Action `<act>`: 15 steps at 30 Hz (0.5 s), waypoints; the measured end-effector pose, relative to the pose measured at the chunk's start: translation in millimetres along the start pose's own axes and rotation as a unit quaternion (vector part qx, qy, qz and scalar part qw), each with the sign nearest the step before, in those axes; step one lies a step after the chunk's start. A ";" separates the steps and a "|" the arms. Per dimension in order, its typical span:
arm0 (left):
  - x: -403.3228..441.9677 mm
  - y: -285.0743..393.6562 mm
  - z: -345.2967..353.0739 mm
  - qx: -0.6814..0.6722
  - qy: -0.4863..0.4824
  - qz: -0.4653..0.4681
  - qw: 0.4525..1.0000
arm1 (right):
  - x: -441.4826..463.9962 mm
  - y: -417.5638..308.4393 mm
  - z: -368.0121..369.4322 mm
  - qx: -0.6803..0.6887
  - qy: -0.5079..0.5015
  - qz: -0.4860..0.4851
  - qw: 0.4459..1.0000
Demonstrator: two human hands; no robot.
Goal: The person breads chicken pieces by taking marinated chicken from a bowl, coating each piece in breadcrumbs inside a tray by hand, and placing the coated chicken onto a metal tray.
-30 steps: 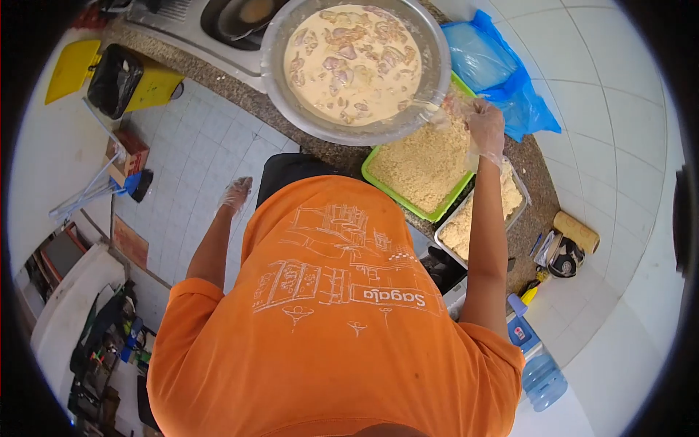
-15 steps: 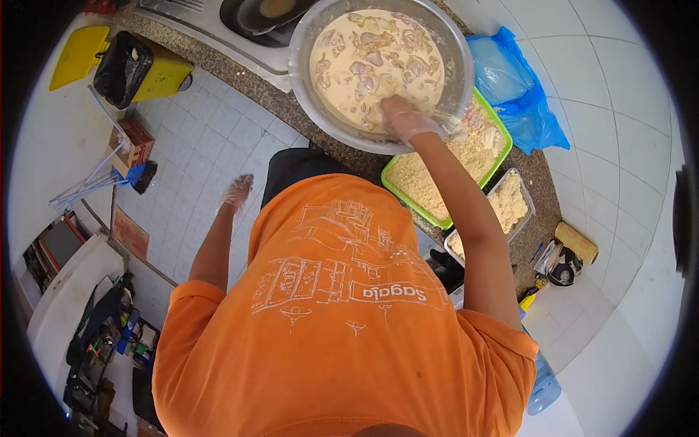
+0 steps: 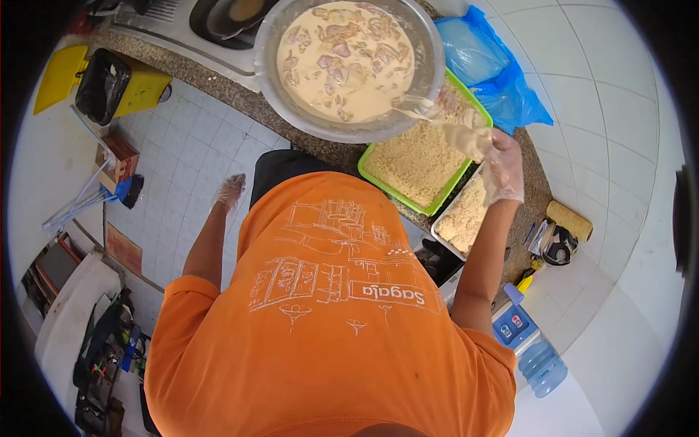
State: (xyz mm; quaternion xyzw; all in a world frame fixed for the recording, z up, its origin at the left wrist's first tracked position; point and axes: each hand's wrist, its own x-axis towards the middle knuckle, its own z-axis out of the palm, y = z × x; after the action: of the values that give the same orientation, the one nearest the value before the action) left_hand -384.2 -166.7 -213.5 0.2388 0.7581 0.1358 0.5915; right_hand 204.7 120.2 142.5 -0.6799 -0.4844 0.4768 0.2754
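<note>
In a clear plastic glove, my right hand (image 3: 502, 167) is closed on a batter-coated piece of chicken (image 3: 466, 142), smeared by motion, over the right edge of a green tray (image 3: 435, 207) of pale crumbs. A large metal bowl (image 3: 271, 87) holds chicken pieces in creamy batter, left of the tray. A pale, blurred streak (image 3: 416, 108) crosses the bowl's right rim; I cannot tell what it is. Below my right hand, a clear container (image 3: 445, 244) holds more crumbs. My left hand (image 3: 231, 189), also gloved, hangs beside my body over the floor, open and holding nothing.
A blue plastic bag (image 3: 477, 62) lies behind the tray by the tiled wall. A black pan (image 3: 226, 18) sits in the sink area at the upper left. A yellow bin (image 3: 142, 87) stands on the floor. A water dispenser (image 3: 517, 324) is at the lower right.
My right hand has left the bowl and moved right, over the tray's edge, with a battered piece of chicken. My left hand still hangs at my side. The whole view has shifted slightly.
</note>
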 end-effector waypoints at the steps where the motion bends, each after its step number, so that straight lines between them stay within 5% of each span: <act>1: 2.1 0.8 4.1 0.005 -0.004 0.013 1.000 | -2.6 8.7 -18.0 -0.014 0.018 0.008 1.000; 4: 46.2 -41.4 14.1 0.093 -0.002 0.120 0.988 | -2.0 20.9 -27.3 -0.078 0.022 0.023 0.996; 8: 11.6 11.4 23.5 0.085 -0.049 0.063 0.993 | 25.8 48.3 1.8 -0.138 0.031 0.001 0.990; 13: 8.4 6.0 18.5 0.100 -0.011 0.094 0.990 | 39.7 -2.4 81.6 -0.174 -0.061 -0.089 0.979; 15: 18.5 -21.0 10.8 0.200 0.000 0.146 0.969 | 47.8 -4.9 121.0 -0.285 -0.106 -0.208 0.929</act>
State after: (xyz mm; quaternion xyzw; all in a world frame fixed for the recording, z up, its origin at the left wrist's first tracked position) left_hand -381.5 -175.7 -242.0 0.4608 0.7267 0.0661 0.5052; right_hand 95.6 155.5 80.7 -0.5588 -0.7572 0.3198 0.1100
